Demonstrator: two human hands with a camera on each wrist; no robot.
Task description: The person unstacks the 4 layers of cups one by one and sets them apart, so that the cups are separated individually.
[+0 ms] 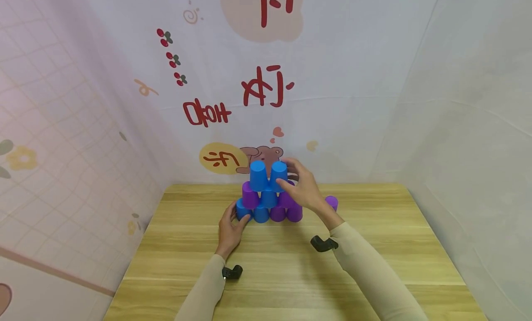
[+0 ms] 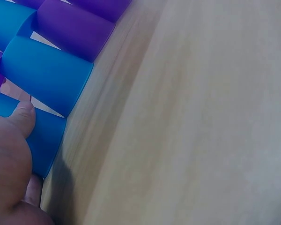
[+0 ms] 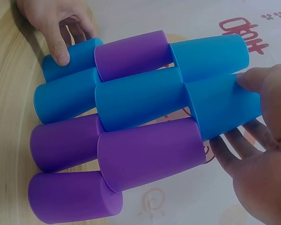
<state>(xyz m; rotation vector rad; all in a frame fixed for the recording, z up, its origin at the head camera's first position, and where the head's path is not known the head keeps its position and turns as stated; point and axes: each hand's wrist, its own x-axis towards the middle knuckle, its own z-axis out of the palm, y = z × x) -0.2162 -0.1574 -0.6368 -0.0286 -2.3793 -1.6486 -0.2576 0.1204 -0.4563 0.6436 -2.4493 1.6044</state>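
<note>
Upside-down plastic cups stand stacked as a pyramid on the table. Its bottom row has two blue cups on the left and two purple cups [image 1: 294,213] on the right. The middle row holds a blue cup [image 1: 269,198] between purple ones. Two blue cups form the top row, side by side. My right hand [image 1: 305,187] grips the right-hand top blue cup [image 3: 220,105], thumb on the near side and fingers behind, its base resting on the middle row. Low at the left, my left hand [image 1: 229,231] holds the end blue cup [image 2: 49,140] of the bottom row between thumb and fingers.
Another purple cup [image 1: 331,202] stands apart on the right, partly hidden by my right wrist. The wooden table [image 1: 274,275] reaches back to a printed cloth [image 1: 345,127] hanging close behind the pyramid. Similar cloth hangs at both sides.
</note>
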